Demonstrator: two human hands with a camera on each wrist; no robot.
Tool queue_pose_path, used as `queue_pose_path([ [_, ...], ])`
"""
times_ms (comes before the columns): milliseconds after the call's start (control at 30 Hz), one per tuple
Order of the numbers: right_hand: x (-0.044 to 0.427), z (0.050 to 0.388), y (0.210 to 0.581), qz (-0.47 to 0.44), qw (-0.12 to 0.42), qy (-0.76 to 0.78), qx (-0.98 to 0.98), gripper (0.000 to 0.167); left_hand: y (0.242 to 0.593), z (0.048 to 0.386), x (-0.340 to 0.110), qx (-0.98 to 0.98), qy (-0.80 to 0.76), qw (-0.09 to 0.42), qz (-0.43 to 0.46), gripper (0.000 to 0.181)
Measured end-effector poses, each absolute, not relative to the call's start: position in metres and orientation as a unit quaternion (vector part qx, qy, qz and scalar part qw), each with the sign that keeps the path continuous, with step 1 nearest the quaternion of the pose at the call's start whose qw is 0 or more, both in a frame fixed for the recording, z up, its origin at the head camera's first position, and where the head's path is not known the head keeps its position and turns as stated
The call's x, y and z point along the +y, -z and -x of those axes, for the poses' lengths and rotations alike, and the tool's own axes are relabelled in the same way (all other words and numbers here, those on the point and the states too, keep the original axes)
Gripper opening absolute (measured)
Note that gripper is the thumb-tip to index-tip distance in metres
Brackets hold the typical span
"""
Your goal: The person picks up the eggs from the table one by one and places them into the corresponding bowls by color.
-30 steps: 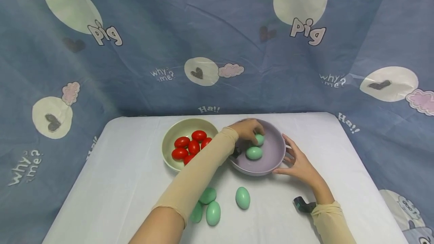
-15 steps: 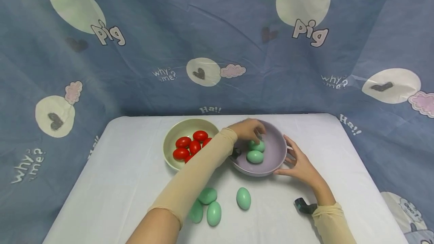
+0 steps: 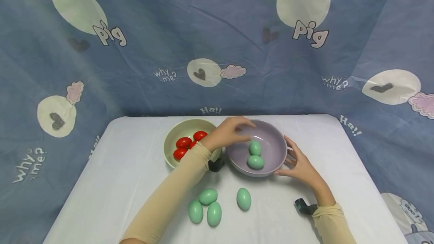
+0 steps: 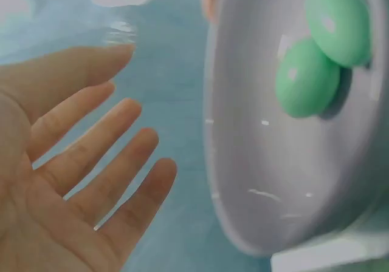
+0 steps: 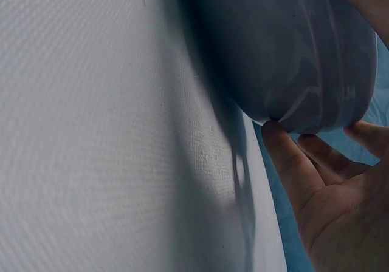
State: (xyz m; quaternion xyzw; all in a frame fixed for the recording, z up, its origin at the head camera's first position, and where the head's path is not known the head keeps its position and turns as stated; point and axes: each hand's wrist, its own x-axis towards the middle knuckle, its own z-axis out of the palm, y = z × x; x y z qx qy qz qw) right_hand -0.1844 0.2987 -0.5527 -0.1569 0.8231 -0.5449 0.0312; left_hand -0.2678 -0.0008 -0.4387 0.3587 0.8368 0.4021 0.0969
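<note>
Head, purple bowl point(image 3: 274, 144): two green eggs point(image 3: 255, 162) lie touching inside; four more green eggs point(image 3: 243, 199) lie on the white table point(image 3: 129, 183) in front.
Head, hands: your left hand point(image 3: 228, 134) hovers over the bowl's left side, holding nothing; your right hand point(image 3: 300, 163) cups its right outer wall.
Left wrist, fingers: spread, gripping nothing.
Left wrist, green eggs: glossy, probably hard, light and ready to roll; pinch each across its middle.
Right wrist, fingertips: against the bowl's wall.
Right wrist, purple bowl: looks stiff, perhaps slippery; hold it below the rim with spread fingers.
</note>
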Motion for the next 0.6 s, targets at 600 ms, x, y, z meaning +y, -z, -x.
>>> queue_pose_path([
  [600,0.296,0.183,0.552,0.148,0.033,0.537,0.830,0.131,0.480,0.116,-0.118,0.841,-0.464,0.007,-0.278,0.044],
])
